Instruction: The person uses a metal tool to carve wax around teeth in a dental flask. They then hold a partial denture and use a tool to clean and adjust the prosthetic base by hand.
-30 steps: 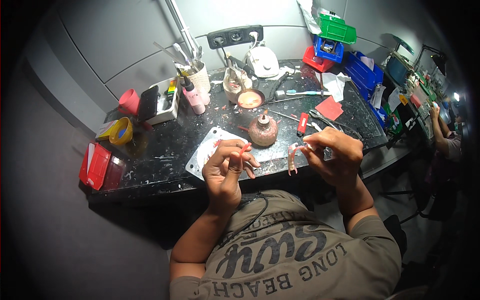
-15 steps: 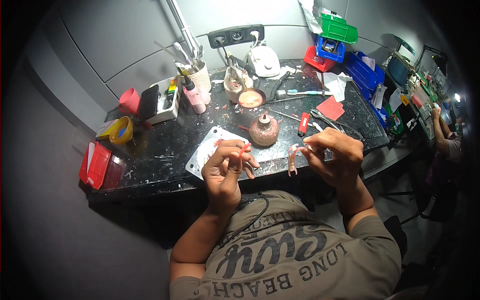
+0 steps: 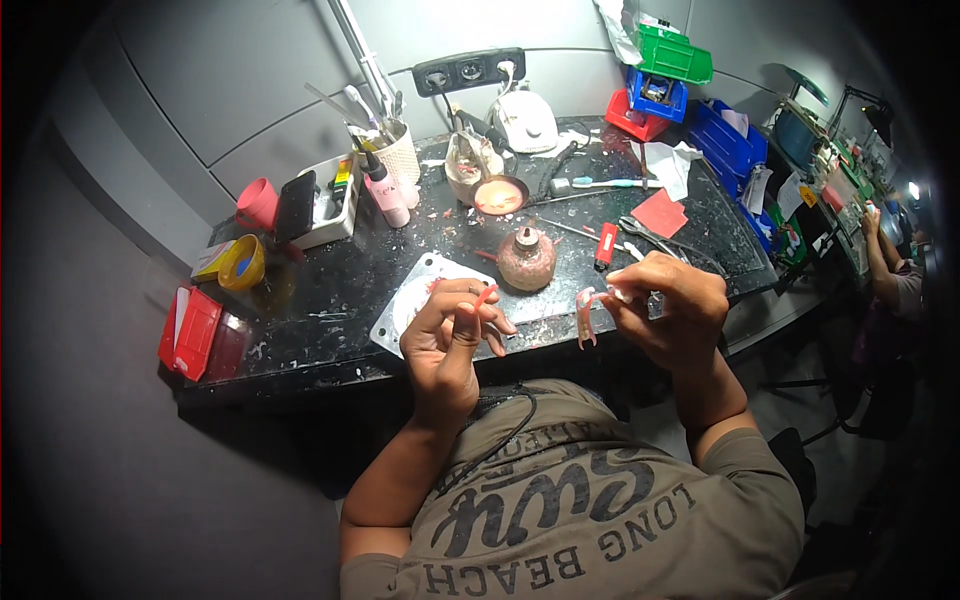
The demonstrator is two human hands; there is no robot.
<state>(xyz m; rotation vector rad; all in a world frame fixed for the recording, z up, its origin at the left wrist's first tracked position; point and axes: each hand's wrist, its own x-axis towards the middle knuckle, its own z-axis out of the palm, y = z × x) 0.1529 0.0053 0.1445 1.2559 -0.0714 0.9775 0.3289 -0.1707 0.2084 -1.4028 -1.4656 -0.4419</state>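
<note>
Between thumb and fingers, my left hand (image 3: 450, 335) pinches a short red wax stick (image 3: 486, 295), its tip pointing up and right. My right hand (image 3: 672, 305) grips a pink denture piece (image 3: 586, 318) with pale teeth by one end; the rest hangs down to the left of the fingers. Both hands are raised over the near edge of the bench, apart from each other. Beyond the gap between them stands a round, wax-spattered spirit burner (image 3: 527, 262). Under my left hand, partly hidden, lies a metal plate (image 3: 385, 328) with a white surface and red bits.
The black bench (image 3: 310, 335) carries a red lighter (image 3: 605, 246), pliers (image 3: 652, 236), red wax sheets (image 3: 660, 213) and a pan of pink wax (image 3: 499, 195). A pink bottle (image 3: 388, 195) and white tray (image 3: 330, 225) stand left. Blue bins (image 3: 725, 150) line the right; a co-worker's arm (image 3: 880, 255) shows beyond.
The red stick has shifted slightly left and its tip has tilted a little. My right hand and the denture piece have barely moved.
</note>
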